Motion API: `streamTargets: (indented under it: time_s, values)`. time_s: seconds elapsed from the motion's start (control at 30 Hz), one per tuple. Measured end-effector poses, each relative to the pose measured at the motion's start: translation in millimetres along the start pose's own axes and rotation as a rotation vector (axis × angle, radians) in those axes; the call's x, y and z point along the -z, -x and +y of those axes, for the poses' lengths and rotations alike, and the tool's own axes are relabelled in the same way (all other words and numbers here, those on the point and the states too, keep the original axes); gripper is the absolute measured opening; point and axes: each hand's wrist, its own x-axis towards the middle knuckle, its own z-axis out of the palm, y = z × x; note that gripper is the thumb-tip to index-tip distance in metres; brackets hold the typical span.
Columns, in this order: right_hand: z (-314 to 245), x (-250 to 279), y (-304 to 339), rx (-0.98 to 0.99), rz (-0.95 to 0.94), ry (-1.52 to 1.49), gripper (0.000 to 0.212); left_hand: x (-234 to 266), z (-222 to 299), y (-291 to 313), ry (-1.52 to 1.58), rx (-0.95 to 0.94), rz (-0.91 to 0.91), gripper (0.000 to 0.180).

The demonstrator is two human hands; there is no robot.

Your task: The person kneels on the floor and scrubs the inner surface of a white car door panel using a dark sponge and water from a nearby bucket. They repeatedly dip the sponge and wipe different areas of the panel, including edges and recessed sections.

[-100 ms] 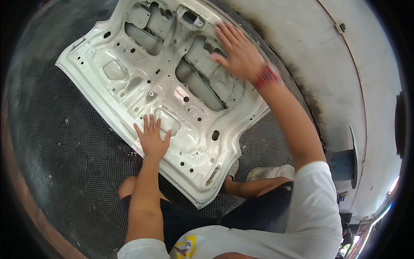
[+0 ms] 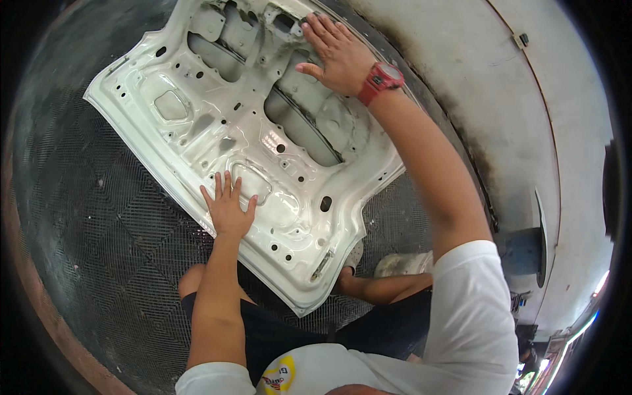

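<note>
A white metal car tailgate panel [image 2: 197, 141] lies slantwise before me, its inner side with cut-outs and holes facing up. My left hand [image 2: 229, 209] rests on its near edge, fingers spread, beside a raised oval pressing. Over the far right part, my right hand [image 2: 339, 58] is stretched flat near the far edge, with a red watch [image 2: 382, 80] on the wrist. Its fingertips are beside a small dark rectangular opening [image 2: 284, 24]. A dark patch shows at those fingertips; I cannot tell whether it is a pad or part of the panel.
Dark ribbed matting [image 2: 118, 204] covers the floor around the panel. A stained pale wall [image 2: 461, 72] rises at the right. A whitish bucket [image 2: 401, 264] stands by my right leg, and a blue-grey drum [image 2: 523, 251] stands near the wall.
My right hand has slid up and left over the panel, toward its far edge. The left hand stays in its place on the near edge.
</note>
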Motion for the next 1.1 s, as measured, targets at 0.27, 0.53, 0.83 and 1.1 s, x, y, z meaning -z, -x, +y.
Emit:
streamTargets:
  time_s: [0.27,0.53,0.83,1.1]
  values:
    - [3.8,64.8,135.2,0.144,-0.280,-0.003,0.091,-24.9,17.5,22.1,0.067,0.091,0.014,0.075]
    - [-4.2,-2.6,32.7,-0.005,0.002,0.061,0.079,-26.7,31.7,26.2,0.071,0.019,0.022,0.069]
    - [-9.1,46.1,147.0,-0.160,-0.032,-0.067,0.099,-12.3,38.9,25.1,0.100,0.075,0.002,0.067]
    - [-8.0,25.8,117.7,-0.128,-0.048,-0.070,0.089,-10.0,31.8,32.7,0.050,0.097,-0.007,0.065]
